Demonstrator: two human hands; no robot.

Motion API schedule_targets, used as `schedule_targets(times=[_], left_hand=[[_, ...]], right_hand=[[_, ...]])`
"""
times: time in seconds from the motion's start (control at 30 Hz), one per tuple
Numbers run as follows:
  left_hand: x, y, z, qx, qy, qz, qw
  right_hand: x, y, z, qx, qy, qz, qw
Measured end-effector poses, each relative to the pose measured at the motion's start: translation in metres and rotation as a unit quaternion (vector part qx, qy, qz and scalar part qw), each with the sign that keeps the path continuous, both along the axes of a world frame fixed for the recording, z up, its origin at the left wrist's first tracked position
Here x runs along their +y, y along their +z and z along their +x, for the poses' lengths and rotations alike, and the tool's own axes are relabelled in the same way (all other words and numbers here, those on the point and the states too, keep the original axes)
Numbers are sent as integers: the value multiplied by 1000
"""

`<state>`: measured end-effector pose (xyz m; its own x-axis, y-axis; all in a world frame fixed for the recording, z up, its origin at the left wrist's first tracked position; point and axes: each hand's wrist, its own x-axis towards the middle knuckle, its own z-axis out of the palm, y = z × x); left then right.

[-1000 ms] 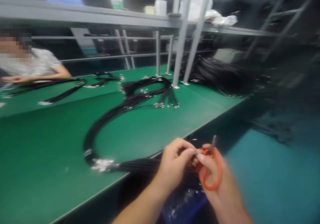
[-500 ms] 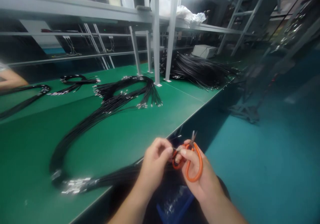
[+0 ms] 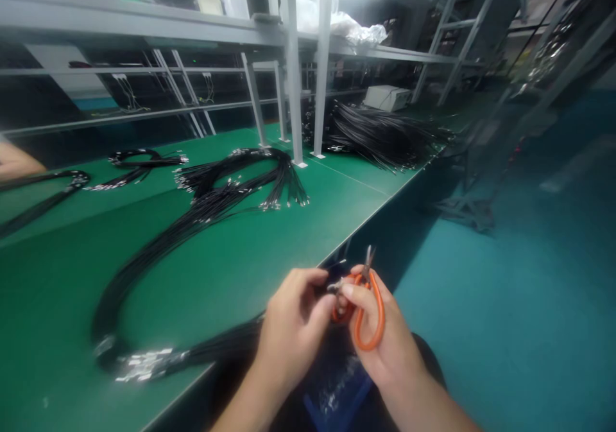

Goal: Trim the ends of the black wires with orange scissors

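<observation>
Orange-handled scissors (image 3: 381, 316) are held in my right hand (image 3: 394, 352), their blades pointing up and away from me. The same hand's thumb and forefinger pinch a small pale cable end (image 3: 333, 287). Close by on its left, my left hand (image 3: 289, 323) has its thumb and forefinger parted around a gap; its other fingers are partly hidden. A bundle of black cables (image 3: 226, 340) runs from the bench to behind my left hand. White and silvery pieces (image 3: 147, 362) cluster along the bundle.
More black cable bundles (image 3: 260, 162) lie on the green bench (image 3: 250, 259), with a large pile (image 3: 380, 133) farther back. Grey posts (image 3: 292, 85) hold up a shelf (image 3: 158, 21). A co-worker's arm (image 3: 19, 161) is at far left. A blue container (image 3: 337, 397) is below my hands.
My left thumb and forefinger have come apart from their pinch at the cable end, and that hand has shifted slightly left. The right hand still grips the scissors. The view has turned slightly.
</observation>
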<state>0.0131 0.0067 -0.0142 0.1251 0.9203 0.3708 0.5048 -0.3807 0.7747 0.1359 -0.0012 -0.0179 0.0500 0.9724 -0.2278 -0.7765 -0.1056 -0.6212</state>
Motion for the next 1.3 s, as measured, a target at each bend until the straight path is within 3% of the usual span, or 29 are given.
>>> schedule_targets(times=[0.07, 0.17, 0.53, 0.67, 0.87, 1.0, 1.07, 1.2, 1.3], left_hand=[[-1, 0, 2, -55, -42, -84, 994], [-1, -1, 4, -146, -56, -138, 978], [0, -3, 3, -233, -44, -187, 953], [2, -3, 1, -248, -41, -213, 944], [3, 1, -1, -242, -46, -223, 943], [3, 2, -2, -229, -45, -218, 948], [2, 3, -3, -227, -48, -215, 949], [1, 2, -3, -232, -52, -214, 947], [0, 1, -2, -250, -52, -212, 944]], right_hand=[[0, 0, -1, -8, -2, 4, 1000], [1, 1, -1, -39, -13, 33, 999], [0, 6, -4, -165, -28, 64, 984], [-2, 4, 0, -296, -83, 94, 947], [-1, -1, 6, -417, -54, 161, 893], [0, -3, 8, -499, -90, 202, 838], [1, -3, 9, -526, -106, 228, 812], [0, -5, 8, -540, -129, 251, 793], [-2, -9, 5, -571, -162, 256, 763]])
